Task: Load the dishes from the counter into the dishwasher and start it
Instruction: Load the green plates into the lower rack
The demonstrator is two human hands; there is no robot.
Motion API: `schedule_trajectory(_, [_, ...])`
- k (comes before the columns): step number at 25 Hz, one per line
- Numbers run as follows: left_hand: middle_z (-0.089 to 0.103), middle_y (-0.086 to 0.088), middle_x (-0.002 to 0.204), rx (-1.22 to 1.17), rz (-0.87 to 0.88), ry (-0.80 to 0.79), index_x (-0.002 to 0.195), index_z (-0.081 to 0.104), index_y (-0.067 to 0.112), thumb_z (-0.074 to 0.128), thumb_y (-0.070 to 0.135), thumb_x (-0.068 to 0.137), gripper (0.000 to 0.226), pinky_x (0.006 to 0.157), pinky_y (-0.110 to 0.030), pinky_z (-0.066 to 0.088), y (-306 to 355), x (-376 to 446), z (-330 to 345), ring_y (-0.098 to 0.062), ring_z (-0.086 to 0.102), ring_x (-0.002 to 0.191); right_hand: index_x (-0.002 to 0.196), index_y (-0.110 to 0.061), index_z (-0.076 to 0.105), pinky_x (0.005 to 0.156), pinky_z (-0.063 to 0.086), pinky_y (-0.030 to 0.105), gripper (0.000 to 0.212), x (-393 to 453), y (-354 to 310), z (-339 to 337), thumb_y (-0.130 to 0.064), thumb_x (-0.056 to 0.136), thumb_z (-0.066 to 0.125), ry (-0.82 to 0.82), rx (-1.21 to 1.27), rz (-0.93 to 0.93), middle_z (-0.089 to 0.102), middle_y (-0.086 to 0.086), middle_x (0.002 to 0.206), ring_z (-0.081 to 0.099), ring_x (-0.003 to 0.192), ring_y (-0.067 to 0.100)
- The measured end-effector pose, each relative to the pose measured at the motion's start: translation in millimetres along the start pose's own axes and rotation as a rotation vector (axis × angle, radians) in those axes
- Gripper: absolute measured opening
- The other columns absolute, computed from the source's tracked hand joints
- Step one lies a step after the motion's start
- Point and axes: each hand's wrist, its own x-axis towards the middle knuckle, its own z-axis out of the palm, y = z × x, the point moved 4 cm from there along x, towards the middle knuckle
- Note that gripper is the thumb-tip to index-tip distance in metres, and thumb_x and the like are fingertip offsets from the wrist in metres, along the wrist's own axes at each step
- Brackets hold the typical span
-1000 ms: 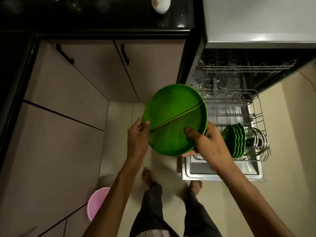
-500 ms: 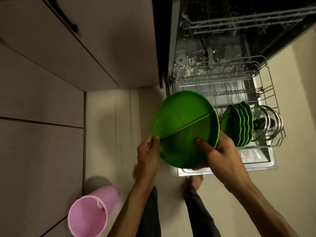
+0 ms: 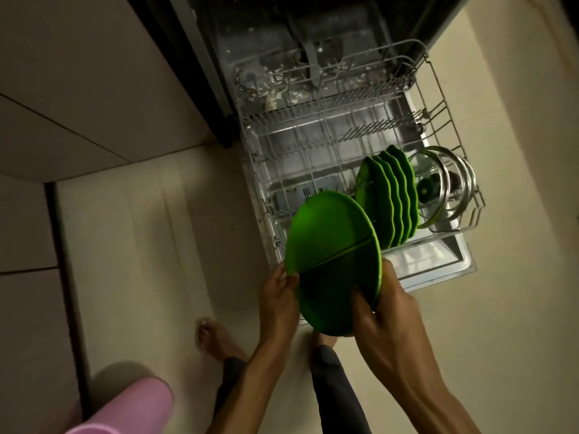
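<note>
Your left hand [image 3: 279, 294] and right hand [image 3: 383, 303] pinch the green plate [image 3: 332, 249] at opp. edges, tilted above the lower rack [image 3: 313, 145], beside racked green plates [image 3: 391, 198].

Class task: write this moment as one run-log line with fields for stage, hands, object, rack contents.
stage: loading | hands: left hand and right hand grip green plate | rack contents: lower rack holds green plates, glass lids

dim warm light | soft motion blur | wide-angle edge bending
</note>
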Motion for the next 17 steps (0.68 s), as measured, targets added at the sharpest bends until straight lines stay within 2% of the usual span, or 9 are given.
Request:
schedule_trajectory(2, [0.074,-0.001,0.094,-0.005,-0.063,0.012,0.107,0.07,0.019,0.047,0.004,0.098,0.029,0.063,-0.028,0.053,-12.3,-0.7,25.8,-0.025,0.07,0.089,0.104,-0.023,0.045,0.052,0.043,0.041,0.019,7.4,18.4,-7.7,-0.01,0.091,0.049,0.044,-0.018,0.043,0.056,0.002,0.064,0.053,0.057,0.019])
schedule_trajectory(5, [0.073,-0.004,0.078,-0.152,-0.228,0.021,0.086,0.07,0.013,0.046,-0.005,0.095,0.032,0.063,-0.026,0.056,-36.7,-6.3,70.6,-0.023,0.07,0.078,0.101,-0.02,0.044,0.046,0.039,0.029,0.018,23.0,40.5,-27.3,-0.005,0.092,0.049,0.117,-0.073,0.097,0.055,0.002,0.063,0.052,0.055,0.016])
schedule_trajectory(6, [0.074,-0.006,0.077,-0.223,-0.281,-0.007,0.082,0.071,0.011,0.046,-0.006,0.094,0.033,0.067,-0.03,0.058,-44.3,-7.6,86.3,-0.026,0.07,0.08,0.101,-0.017,0.044,0.046,0.04,0.028,0.016,30.8,45.4,-36.5,-0.004,0.092,0.049,0.142,-0.103,0.103,0.053,0.001,0.063,0.052,0.056,0.016])
schedule_trajectory(8, [0.075,-0.015,0.087,-0.339,-0.358,-0.117,0.089,0.072,0.004,0.048,-0.008,0.093,0.027,0.076,-0.037,0.059,-50.4,-9.8,115.1,-0.033,0.071,0.086,0.104,-0.01,0.044,0.047,0.046,0.036,0.015,51.7,52.7,-56.5,-0.003,0.092,0.048,0.191,-0.168,0.098,0.051,-0.002,0.066,0.053,0.059,0.02])
schedule_trajectory(10, [0.073,-0.018,0.086,-0.335,-0.413,-0.182,0.101,0.066,-0.004,0.051,-0.009,0.092,0.018,0.071,-0.032,0.06,-49.1,-10.1,131.0,-0.028,0.072,0.077,0.107,-0.006,0.042,0.045,0.042,0.03,0.018,76.0,59.1,-73.1,-0.001,0.09,0.046,0.211,-0.239,0.091,0.054,0.003,0.07,0.054,0.059,0.021])
schedule_trajectory(13, [0.074,-0.016,0.083,-0.281,-0.429,-0.184,0.102,0.063,0.001,0.052,-0.003,0.095,0.013,0.067,-0.026,0.058,-41.5,-5.9,139.2,-0.022,0.072,0.07,0.11,0.0,0.042,0.045,0.032,0.022,0.022,109.4,63.3,-84.0,-0.002,0.089,0.048,0.194,-0.35,0.063,0.058,0.015,0.077,0.05,0.057,0.024])
schedule_trajectory(16, [0.073,-0.017,0.092,-0.217,-0.42,-0.18,0.102,0.064,0.003,0.053,0.001,0.096,0.012,0.062,-0.023,0.057,-35.4,3.3,141.0,-0.024,0.07,0.074,0.114,0.003,0.041,0.046,0.034,0.025,0.027,134.4,64.4,-74.6,-0.004,0.09,0.049,0.126,-0.426,0.021,0.053,0.015,0.078,0.051,0.063,0.031])
schedule_trajectory(17, [0.073,-0.017,0.091,-0.213,-0.418,-0.182,0.099,0.064,0.004,0.053,0.001,0.096,0.011,0.062,-0.023,0.057,-34.9,6.5,140.5,-0.025,0.07,0.076,0.114,0.002,0.04,0.048,0.039,0.028,0.027,140.8,64.8,-70.1,-0.005,0.09,0.05,0.108,-0.445,0.014,0.053,0.015,0.079,0.053,0.066,0.034])
